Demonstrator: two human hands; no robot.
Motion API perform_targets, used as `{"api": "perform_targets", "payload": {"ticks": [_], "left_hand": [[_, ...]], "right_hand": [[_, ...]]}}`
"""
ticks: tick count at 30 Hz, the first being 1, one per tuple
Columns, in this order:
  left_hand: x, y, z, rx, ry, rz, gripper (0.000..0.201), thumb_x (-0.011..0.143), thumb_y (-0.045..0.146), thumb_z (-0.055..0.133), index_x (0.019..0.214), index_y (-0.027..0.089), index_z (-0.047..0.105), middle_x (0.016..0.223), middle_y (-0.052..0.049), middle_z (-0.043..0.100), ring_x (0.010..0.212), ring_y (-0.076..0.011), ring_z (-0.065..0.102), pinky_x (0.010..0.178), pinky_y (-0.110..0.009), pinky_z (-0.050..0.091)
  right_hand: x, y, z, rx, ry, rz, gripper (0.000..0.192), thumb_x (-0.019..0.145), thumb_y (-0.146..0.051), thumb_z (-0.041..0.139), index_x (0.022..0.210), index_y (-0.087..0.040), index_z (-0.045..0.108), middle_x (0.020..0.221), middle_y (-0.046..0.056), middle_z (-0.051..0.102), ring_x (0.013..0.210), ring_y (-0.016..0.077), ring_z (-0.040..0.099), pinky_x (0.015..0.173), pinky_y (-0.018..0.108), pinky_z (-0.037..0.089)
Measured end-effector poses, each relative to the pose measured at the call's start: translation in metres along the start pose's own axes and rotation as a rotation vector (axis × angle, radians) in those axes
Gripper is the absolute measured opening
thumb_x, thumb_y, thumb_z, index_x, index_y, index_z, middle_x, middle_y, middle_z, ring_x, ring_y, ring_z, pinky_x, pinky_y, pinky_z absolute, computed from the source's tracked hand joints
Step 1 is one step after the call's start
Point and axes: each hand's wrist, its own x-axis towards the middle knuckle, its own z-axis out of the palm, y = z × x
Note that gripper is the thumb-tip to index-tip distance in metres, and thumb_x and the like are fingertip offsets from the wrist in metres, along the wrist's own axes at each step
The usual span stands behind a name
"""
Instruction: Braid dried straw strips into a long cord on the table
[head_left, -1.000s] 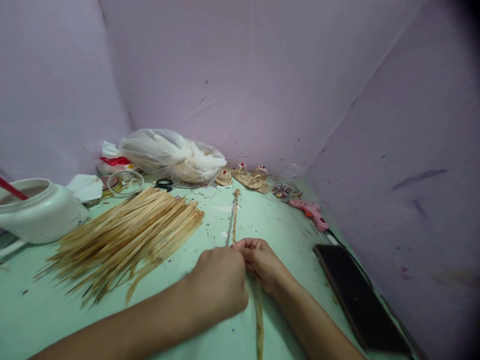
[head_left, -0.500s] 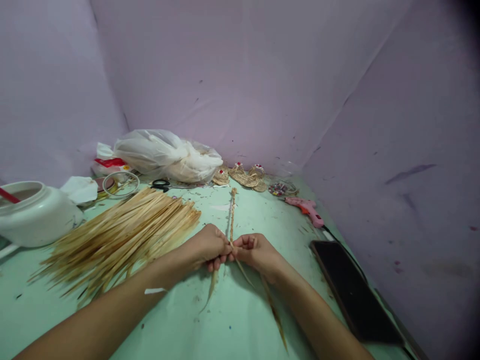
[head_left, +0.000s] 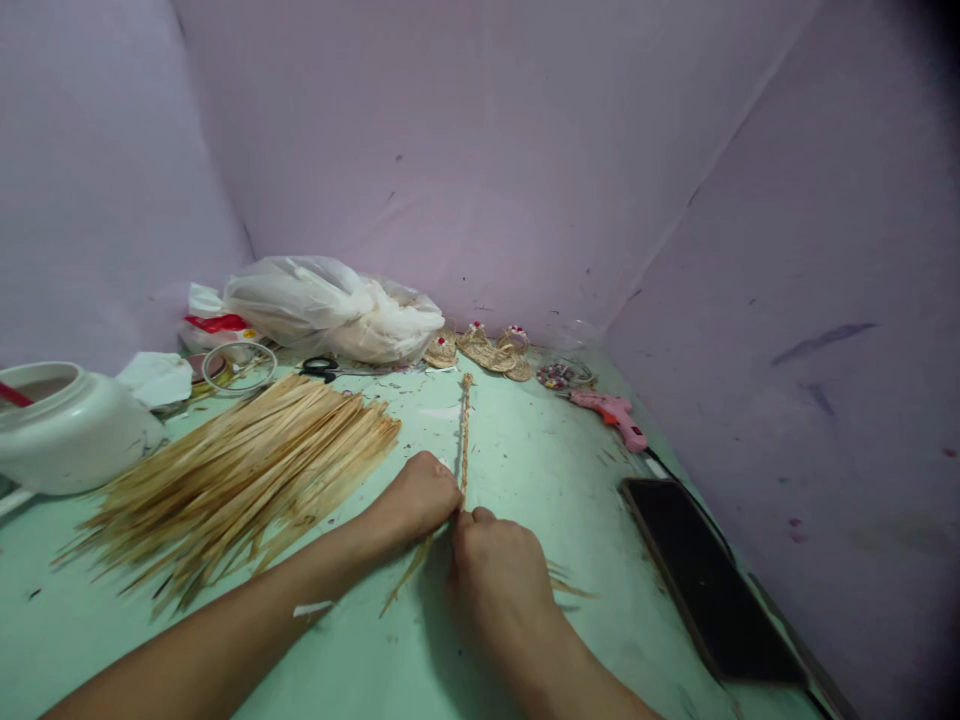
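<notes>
From my remote seat I see the left hand and right hand together, pinching the near end of a braid pointing toward the worktop's far edge, presumably to stop its loose strands unravelling.

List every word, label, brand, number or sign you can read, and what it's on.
None readable.
Red-and-white packet: small yellow mark; any print is too small and blurred to read.
Pink glue gun: small dark red patch on the handle; too small to tell if it bears lettering.
Phone or tablet: dark face, no text visible.
Wall: marks and smudges, no letters.
</notes>
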Motion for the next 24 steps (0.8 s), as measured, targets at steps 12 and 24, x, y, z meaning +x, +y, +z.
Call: {"api": "perform_targets", "payload": {"ticks": [12, 24], "left_hand": [[-0.001, 0.002, -0.016, -0.111, -0.159, 0.065, 0.009, 0.047, 0.013, 0.046, 0.046, 0.01, 0.054, 0.04, 0.004, 0.04, 0.041, -0.0057, 0.031, 0.042, -0.02, 0.022], [-0.005, 0.004, -0.018, 0.067, -0.164, 0.073, 0.009, 0.049, 0.019, 0.046, 0.046, 0.012, 0.051, 0.038, 0.006, 0.03, 0.04, -0.005, 0.023, 0.041, -0.021, 0.015]], "right_hand": [[0.006, 0.021, -0.027, 0.335, 0.18, 0.064, 0.03, 0.077, -0.036, 0.041, 0.064, -0.017, 0.061, 0.062, 0.009, 0.062, 0.055, 0.0171, 0.053, 0.051, 0.027, 0.031], [0.039, 0.033, 0.019, 1.129, -0.062, 0.191, 0.012, 0.061, -0.02, 0.054, 0.053, -0.012, 0.05, 0.043, -0.005, 0.038, 0.041, 0.0041, 0.028, 0.041, 0.019, 0.019]]}}
